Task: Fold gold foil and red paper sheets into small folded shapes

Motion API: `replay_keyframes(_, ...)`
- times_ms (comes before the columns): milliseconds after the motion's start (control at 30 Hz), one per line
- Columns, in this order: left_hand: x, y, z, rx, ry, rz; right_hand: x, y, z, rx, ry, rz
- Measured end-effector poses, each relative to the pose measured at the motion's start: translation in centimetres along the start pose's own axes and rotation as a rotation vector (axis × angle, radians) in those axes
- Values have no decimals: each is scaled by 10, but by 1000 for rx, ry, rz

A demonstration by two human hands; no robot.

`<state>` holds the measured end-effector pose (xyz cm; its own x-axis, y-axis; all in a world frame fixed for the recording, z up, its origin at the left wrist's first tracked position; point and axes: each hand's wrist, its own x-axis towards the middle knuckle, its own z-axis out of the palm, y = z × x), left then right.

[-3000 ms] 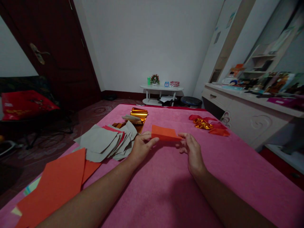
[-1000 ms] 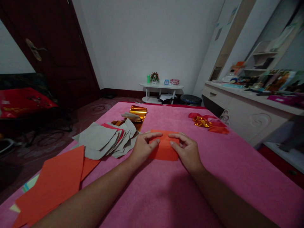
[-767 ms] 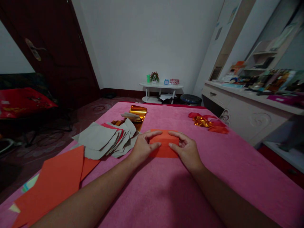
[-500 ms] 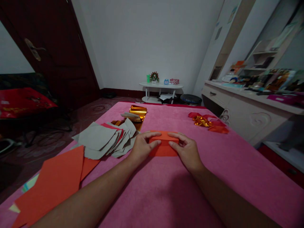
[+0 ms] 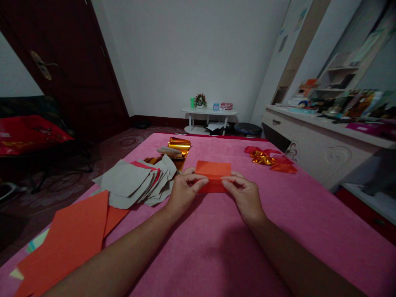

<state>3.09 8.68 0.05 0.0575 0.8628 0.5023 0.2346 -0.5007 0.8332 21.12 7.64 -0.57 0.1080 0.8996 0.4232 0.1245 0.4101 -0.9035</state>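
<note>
Past the orange sheets [image 5: 66, 239] at near left, I see the left hand [image 5: 185, 192] and right hand [image 5: 244, 194] pinching an orange slip [image 5: 213, 168] from either side, so it bridges the gap, jutting nearer and farther than their pinch, with grey sheets [image 5: 126, 181] to the left and gold foil [image 5: 180, 145] farther off.
</note>
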Motion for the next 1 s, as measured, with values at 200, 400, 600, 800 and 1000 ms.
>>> replay_keyframes(200, -1, 0, 2, -39, 3, -33, -1, 3, 0, 240, 64, 174)
replay_keyframes(400, -2, 2, 2, -94, 6, -94, -1, 3, 1, 308, 118, 236)
replay_keyframes(600, -3, 2, 3, -84, 11, -120, -2, 4, 0, 313, 126, 240)
replay_keyframes(800, -3, -2, 5, -167, 44, -124, -2, -1, 1, 227, 139, 191)
replay_keyframes(1000, -3, -5, 5, -200, 25, -167, -1, -2, 1, 133, 144, 130)
